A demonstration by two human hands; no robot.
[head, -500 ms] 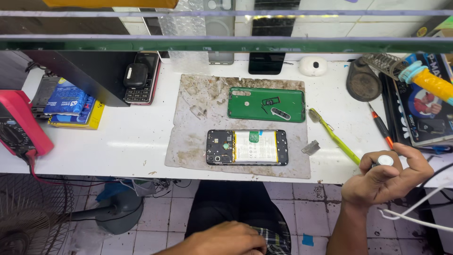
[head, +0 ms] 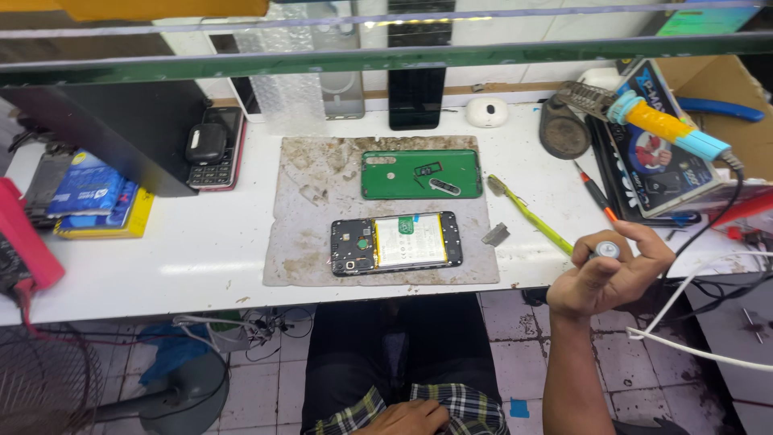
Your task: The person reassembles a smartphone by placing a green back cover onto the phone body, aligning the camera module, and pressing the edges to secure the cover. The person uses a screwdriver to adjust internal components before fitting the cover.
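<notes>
My right hand (head: 605, 274) is closed around a small silver-capped tool (head: 608, 250) at the front right edge of the white bench (head: 201, 258). Down on my lap rests my left hand (head: 407, 419), fingers curled against plaid cloth, holding nothing visible. An opened phone (head: 396, 242) with its battery exposed lies on a stained grey mat (head: 310, 234). Behind it lies the green back cover (head: 419, 173). A yellow-green toothbrush (head: 527, 213) and a small grey blade (head: 495, 234) lie just right of the mat.
A soldering iron (head: 660, 125) rests on a box at the right, with a red screwdriver (head: 594, 192) beside it. A keypad phone and black earbud case (head: 211, 145) sit at the left, near blue and yellow packets (head: 93, 201). White cable (head: 692, 346) hangs at the right.
My right hand has shifted slightly left along the bench edge with the tool. The left hand stays on my lap.
</notes>
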